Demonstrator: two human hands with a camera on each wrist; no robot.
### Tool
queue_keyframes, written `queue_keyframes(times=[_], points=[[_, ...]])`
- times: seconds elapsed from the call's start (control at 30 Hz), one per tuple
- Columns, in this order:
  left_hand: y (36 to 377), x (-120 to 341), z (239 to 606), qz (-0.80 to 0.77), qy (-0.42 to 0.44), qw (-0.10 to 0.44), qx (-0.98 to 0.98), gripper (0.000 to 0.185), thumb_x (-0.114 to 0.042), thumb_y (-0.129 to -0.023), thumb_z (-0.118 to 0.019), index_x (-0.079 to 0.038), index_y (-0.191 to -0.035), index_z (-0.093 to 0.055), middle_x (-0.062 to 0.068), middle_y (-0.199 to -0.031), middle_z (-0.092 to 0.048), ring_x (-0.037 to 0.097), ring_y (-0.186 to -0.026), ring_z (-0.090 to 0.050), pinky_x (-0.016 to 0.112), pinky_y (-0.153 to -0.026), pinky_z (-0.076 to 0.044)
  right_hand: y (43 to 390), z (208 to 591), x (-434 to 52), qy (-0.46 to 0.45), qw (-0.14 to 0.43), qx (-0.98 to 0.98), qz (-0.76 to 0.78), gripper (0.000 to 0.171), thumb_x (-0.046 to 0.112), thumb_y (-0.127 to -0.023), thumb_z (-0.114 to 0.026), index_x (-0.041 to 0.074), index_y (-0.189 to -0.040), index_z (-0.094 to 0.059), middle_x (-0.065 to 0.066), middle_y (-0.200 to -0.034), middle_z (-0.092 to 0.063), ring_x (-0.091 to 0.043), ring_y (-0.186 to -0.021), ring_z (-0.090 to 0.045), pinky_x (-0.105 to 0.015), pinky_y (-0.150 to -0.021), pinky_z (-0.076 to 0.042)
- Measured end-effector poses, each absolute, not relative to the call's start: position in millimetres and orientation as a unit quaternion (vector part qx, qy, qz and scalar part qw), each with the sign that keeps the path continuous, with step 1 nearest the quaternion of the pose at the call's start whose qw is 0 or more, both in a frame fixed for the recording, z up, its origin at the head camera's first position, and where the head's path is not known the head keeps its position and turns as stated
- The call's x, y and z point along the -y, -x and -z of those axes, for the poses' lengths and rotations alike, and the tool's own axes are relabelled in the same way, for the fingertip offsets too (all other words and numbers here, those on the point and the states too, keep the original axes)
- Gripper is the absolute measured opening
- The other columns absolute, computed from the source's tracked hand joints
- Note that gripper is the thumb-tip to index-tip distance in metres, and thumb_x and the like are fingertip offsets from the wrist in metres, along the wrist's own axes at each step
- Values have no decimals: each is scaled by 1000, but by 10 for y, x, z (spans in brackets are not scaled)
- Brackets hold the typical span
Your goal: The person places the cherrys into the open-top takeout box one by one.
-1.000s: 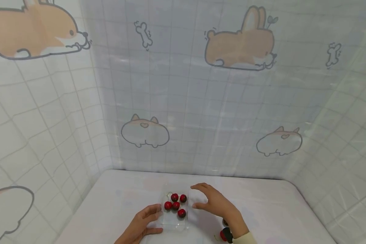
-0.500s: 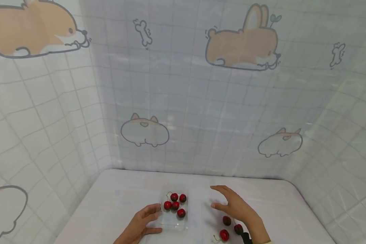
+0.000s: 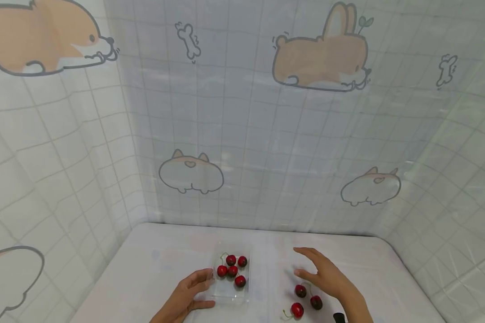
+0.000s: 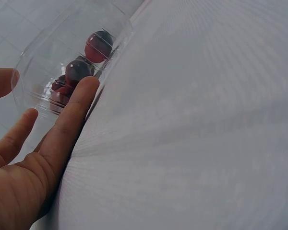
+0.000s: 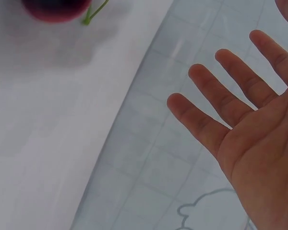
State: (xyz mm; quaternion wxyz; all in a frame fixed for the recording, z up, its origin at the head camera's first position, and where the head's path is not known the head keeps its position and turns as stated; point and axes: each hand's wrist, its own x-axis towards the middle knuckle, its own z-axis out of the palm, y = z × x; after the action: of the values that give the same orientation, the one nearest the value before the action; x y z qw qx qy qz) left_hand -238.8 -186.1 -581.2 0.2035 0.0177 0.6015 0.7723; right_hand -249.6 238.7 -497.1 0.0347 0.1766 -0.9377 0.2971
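Note:
In the head view a clear plastic box [image 3: 231, 294] stands on the table, with several dark red cherries [image 3: 232, 271] inside. My left hand [image 3: 187, 291] rests its extended fingers against the box's left side. In the left wrist view, fingertips [image 4: 89, 86] touch the clear wall, and cherries [image 4: 99, 46] show through it. My right hand [image 3: 327, 276] hovers to the right of the box, fingers spread and holding nothing. Close below it lie three loose cherries on the table, among them a stemmed cherry [image 3: 297, 310]. The right wrist view shows the bare palm [image 5: 264, 143].
A white cloth covers the table [image 3: 178, 242]. Behind and beside it hang tiled-pattern curtains [image 3: 242, 134] with cartoon animals. A small black object [image 3: 339, 317] sits by the right wrist.
My right hand has moved right, away from beside the box, uncovering the loose cherries. The left hand and the cherries in the box stay as they were.

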Motion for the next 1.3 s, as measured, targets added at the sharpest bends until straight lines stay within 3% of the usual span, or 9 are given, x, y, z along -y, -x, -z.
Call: queue_keyframes(times=[0.37,0.67,1.03,1.3], points=[[2370,1859,5776,-771,-26,204,-603,66,-23,-101,-64,6,-152,-33,30,-155,-28,37,-132,-43,51,-93,-55,2425,4979,-2508,-146,8,942,-301,66,66,-87,-64,34,-143,-53,1,-144,-52,-31,-134,-46,-62,-107,-40],[2375,1857,5766,-770,-31,199,-606,66,-25,-102,-63,5,-152,-33,30,-156,-26,37,-133,-43,51,-93,-55,2352,5110,-2542,-172,-9,938,-301,60,61,-91,-63,34,-143,-54,3,-142,-53,-29,-132,-49,-59,-105,-44],[2382,1860,5800,-771,-33,193,-606,65,-25,-101,-64,5,-151,-35,30,-155,-27,35,-130,-45,51,-92,-56,2345,5280,-2555,-191,-39,930,-313,61,52,-94,-65,19,-145,-55,-3,-142,-53,-36,-130,-49,-61,-100,-47],[2385,1865,5824,-775,-30,200,-599,63,-22,-101,-64,5,-151,-36,28,-154,-31,35,-130,-45,52,-93,-55,2275,5387,-2516,-224,-33,924,-308,60,51,-94,-66,17,-143,-57,-1,-140,-56,-34,-128,-51,-55,-101,-48]])
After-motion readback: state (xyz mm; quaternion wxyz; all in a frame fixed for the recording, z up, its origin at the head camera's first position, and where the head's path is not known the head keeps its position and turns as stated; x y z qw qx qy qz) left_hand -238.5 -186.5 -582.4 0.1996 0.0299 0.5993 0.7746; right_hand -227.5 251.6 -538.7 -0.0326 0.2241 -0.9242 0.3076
